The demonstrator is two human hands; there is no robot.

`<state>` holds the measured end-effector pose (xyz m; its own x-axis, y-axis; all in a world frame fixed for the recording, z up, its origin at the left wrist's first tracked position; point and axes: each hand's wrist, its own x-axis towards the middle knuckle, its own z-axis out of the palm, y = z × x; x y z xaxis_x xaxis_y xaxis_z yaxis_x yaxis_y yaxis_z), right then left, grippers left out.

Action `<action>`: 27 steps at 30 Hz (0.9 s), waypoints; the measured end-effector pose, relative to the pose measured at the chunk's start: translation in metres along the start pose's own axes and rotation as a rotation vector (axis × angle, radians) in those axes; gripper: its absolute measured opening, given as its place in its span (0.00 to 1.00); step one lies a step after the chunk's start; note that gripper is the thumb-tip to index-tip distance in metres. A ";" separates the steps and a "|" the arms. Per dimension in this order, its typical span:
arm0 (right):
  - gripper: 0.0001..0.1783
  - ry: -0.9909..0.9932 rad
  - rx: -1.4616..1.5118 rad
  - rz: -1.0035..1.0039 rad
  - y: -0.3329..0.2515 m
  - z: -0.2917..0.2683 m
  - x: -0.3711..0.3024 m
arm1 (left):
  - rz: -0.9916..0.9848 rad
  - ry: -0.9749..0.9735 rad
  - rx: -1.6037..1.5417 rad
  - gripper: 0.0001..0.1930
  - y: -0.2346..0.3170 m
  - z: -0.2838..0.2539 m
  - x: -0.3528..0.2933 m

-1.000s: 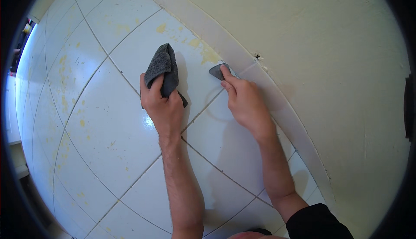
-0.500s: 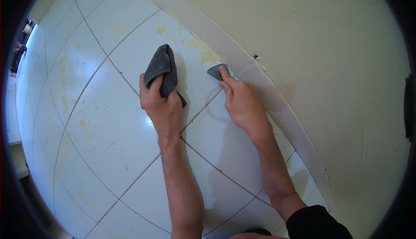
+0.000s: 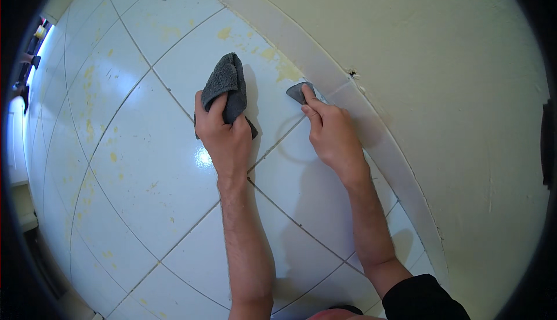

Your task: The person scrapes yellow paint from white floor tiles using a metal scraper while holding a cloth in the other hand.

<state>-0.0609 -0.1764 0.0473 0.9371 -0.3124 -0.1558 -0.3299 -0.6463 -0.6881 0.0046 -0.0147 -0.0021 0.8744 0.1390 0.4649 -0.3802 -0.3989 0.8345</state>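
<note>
1. Grey cloth (image 3: 223, 81) sits at 11 o'clock from the middle, bunched in the left hand (image 3: 223, 131). That hand is pinching it, and some fingertips are hidden in the folds.
2. At 1 o'clock, the right hand (image 3: 336, 131) pinches a flat grey scraper (image 3: 297, 93), with one finger on top. The hand hides part of it.
3. Yellow spots (image 3: 286, 69) lie just beside the scraper, toward 11 o'clock.
4. Between 4 and 5 o'clock, a black sleeve (image 3: 426, 298) is cut off.
5. Dark things (image 3: 29, 62) at 10 o'clock are too small to tell.
6. I count two hands, one cloth, one scraper, one sleeve; the spots are too many and faint.
</note>
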 end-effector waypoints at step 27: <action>0.20 0.000 -0.006 0.002 -0.007 -0.005 -0.001 | -0.033 -0.007 -0.002 0.15 0.003 -0.002 0.000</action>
<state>-0.0597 -0.1751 0.0557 0.9365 -0.3138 -0.1568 -0.3322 -0.6495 -0.6839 0.0023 -0.0140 0.0014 0.8886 0.1460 0.4348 -0.3515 -0.3922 0.8501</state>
